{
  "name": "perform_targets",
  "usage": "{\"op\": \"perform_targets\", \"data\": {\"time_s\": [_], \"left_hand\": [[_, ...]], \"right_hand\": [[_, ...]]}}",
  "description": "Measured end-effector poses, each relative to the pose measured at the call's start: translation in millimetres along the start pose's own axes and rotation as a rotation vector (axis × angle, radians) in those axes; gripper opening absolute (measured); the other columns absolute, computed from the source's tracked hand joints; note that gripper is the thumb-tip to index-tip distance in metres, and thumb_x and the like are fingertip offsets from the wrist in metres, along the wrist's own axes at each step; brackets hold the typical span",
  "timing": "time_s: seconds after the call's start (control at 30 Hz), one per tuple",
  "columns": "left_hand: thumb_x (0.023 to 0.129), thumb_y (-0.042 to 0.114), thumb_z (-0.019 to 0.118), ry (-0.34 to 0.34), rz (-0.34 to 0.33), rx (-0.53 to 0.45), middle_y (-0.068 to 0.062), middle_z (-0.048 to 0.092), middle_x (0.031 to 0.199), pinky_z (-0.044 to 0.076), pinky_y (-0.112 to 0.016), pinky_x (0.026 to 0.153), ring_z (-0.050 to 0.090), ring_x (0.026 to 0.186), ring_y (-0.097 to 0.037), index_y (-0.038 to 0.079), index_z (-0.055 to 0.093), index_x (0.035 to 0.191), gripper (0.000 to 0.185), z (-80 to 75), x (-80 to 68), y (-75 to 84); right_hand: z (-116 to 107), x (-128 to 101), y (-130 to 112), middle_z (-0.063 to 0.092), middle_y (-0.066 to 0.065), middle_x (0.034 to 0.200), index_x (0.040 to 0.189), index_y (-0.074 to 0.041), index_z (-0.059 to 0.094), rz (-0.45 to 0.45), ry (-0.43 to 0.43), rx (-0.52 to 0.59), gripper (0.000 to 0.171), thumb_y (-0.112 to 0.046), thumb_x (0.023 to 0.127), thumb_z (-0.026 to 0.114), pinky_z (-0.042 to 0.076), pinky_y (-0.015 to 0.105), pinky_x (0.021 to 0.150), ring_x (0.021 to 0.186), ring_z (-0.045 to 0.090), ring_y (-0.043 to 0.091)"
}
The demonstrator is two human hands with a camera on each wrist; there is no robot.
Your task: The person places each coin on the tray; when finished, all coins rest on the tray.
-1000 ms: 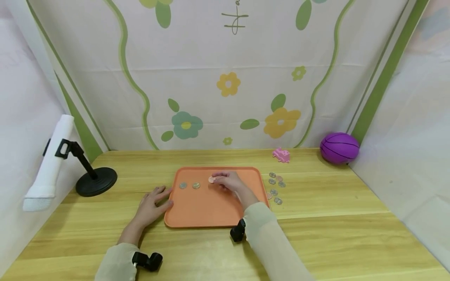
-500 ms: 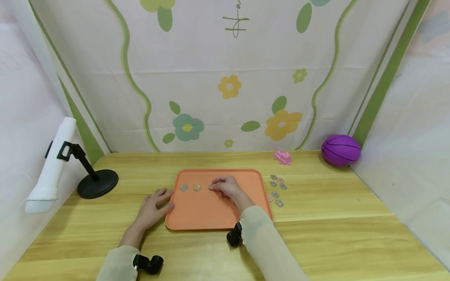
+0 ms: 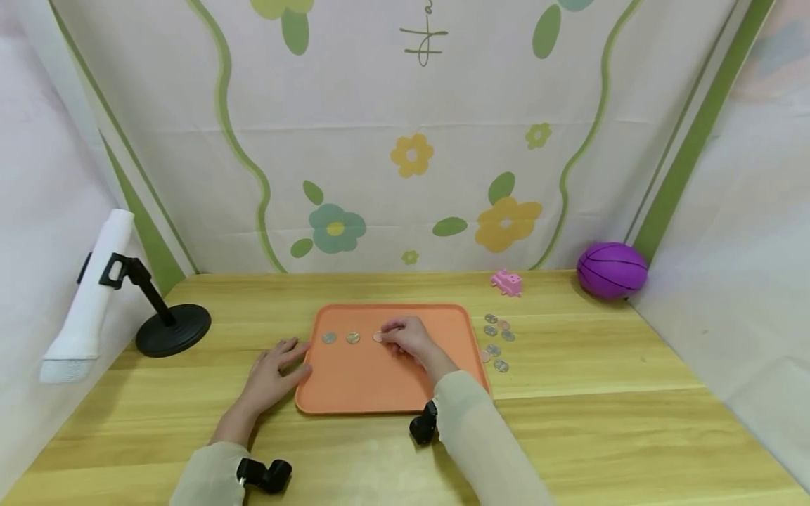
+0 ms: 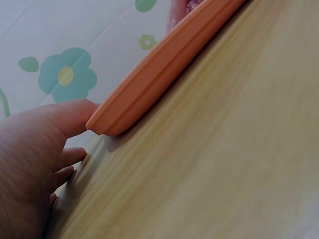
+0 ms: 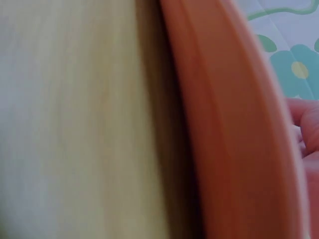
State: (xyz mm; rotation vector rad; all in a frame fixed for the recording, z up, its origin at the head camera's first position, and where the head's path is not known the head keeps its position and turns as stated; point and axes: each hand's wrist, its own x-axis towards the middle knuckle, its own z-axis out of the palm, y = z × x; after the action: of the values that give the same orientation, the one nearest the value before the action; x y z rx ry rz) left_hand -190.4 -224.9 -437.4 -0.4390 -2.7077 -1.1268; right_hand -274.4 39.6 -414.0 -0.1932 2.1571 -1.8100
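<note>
In the head view an orange tray [image 3: 380, 386] lies on the wooden table. Two coins rest on it in a row, a silvery coin [image 3: 330, 338] at the left and a yellowish coin [image 3: 353, 338] beside it. To their right is a pinkish copper coin [image 3: 377, 336], its right edge pinched by the curled fingertips of my right hand [image 3: 410, 339], low over the tray. My left hand [image 3: 275, 372] is spread on the table, thumb and forefinger against the tray's left edge. In the right wrist view, the tray's rim hides most of the right hand [image 5: 310, 127].
Right of the tray lie several loose coins [image 3: 493, 350], silvery and copper. Behind them stands a small pink toy [image 3: 508, 282]. A purple ball [image 3: 612, 270] sits at the back right corner. At the left, a white microphone [image 3: 88, 295] leans on a black stand [image 3: 173, 330].
The right hand has lowered the copper coin onto the tray, in line with the other two. More of the coin shows now than half a second ago. The left hand keeps its place.
</note>
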Motion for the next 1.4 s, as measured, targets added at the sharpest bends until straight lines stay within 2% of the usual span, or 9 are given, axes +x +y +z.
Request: {"op": "perform_targets", "data": {"time_s": [0.17,0.3,0.43,0.67,0.83,0.93,1.2,1.4], "left_hand": [[0.083,0.027,0.057,-0.003,-0.006,-0.003,-0.025,0.034,0.129,0.005,-0.056,0.094,0.020,0.121,-0.042,0.003,0.048,0.124,0.048,1.3,1.2,-0.5],[0.083,0.027,0.057,-0.006,-0.005,-0.006,-0.025,0.034,0.129,0.005,-0.056,0.095,0.020,0.121,-0.042,0.002,0.048,0.124,0.049,1.4,1.4,-1.1],[0.083,0.027,0.057,-0.006,-0.009,-0.008,-0.025,0.033,0.130,0.005,-0.056,0.095,0.019,0.121,-0.041,0.003,0.048,0.124,0.049,1.3,1.5,-1.4],[0.083,0.028,0.057,-0.013,-0.018,-0.008,-0.024,0.033,0.130,0.005,-0.056,0.095,0.019,0.121,-0.041,0.003,0.048,0.124,0.049,-0.3,1.1,-0.6],[0.083,0.028,0.057,-0.013,-0.015,-0.013,-0.024,0.033,0.130,0.004,-0.055,0.095,0.019,0.121,-0.041,0.002,0.048,0.124,0.049,-0.7,0.8,-0.2],[0.083,0.027,0.058,-0.007,-0.002,-0.016,-0.025,0.033,0.129,0.005,-0.056,0.095,0.020,0.121,-0.042,0.001,0.048,0.123,0.049,-0.2,0.5,0.2],[0.083,0.026,0.057,-0.002,-0.001,0.004,-0.025,0.034,0.129,0.005,-0.056,0.095,0.020,0.121,-0.041,0.002,0.048,0.124,0.048,-0.1,-0.1,1.5],[0.083,0.027,0.057,-0.011,0.000,0.004,-0.025,0.033,0.129,0.005,-0.056,0.095,0.019,0.121,-0.042,0.002,0.047,0.124,0.049,0.1,1.2,0.5]], "right_hand": [[-10.0,-13.1,-16.4,0.058,0.023,0.081,0.110,0.012,0.052,-0.022,-0.068,0.006,0.032,-0.003,0.083,0.056,0.040,0.025,0.048,0.052,0.049,0.016],[-23.8,-16.7,-20.8,0.059,0.016,0.081,0.113,0.009,0.052,-0.028,-0.078,0.008,0.036,-0.006,0.081,0.059,0.042,0.029,0.055,0.059,0.050,0.019],[-41.3,-19.4,-22.2,0.059,0.006,0.085,0.113,0.006,0.053,-0.057,-0.060,-0.042,0.036,-0.011,0.082,0.060,0.046,0.038,0.067,0.071,0.052,0.027],[-81.8,-32.2,-26.5,0.060,0.013,0.090,0.112,0.003,0.055,-0.098,0.027,-0.080,0.035,-0.013,0.081,0.061,0.042,0.050,0.073,0.083,0.050,0.041],[-116.6,-43.9,-24.3,0.060,0.013,0.093,0.114,0.005,0.053,-0.105,0.085,-0.110,0.037,-0.014,0.082,0.059,0.042,0.048,0.074,0.087,0.048,0.042],[-137.5,-49.8,-17.3,0.059,0.011,0.092,0.115,0.006,0.051,-0.098,0.134,-0.131,0.038,-0.014,0.083,0.058,0.044,0.046,0.073,0.083,0.051,0.038],[-181.2,-60.5,10.5,0.055,0.019,0.100,0.115,0.010,0.047,-0.078,0.236,-0.140,0.039,-0.012,0.084,0.056,0.047,0.037,0.070,0.079,0.053,0.029],[-205.2,-63.3,28.2,0.056,0.005,0.090,0.116,0.010,0.046,-0.038,0.318,-0.143,0.042,-0.012,0.083,0.058,0.047,0.029,0.066,0.076,0.052,0.020]]}}
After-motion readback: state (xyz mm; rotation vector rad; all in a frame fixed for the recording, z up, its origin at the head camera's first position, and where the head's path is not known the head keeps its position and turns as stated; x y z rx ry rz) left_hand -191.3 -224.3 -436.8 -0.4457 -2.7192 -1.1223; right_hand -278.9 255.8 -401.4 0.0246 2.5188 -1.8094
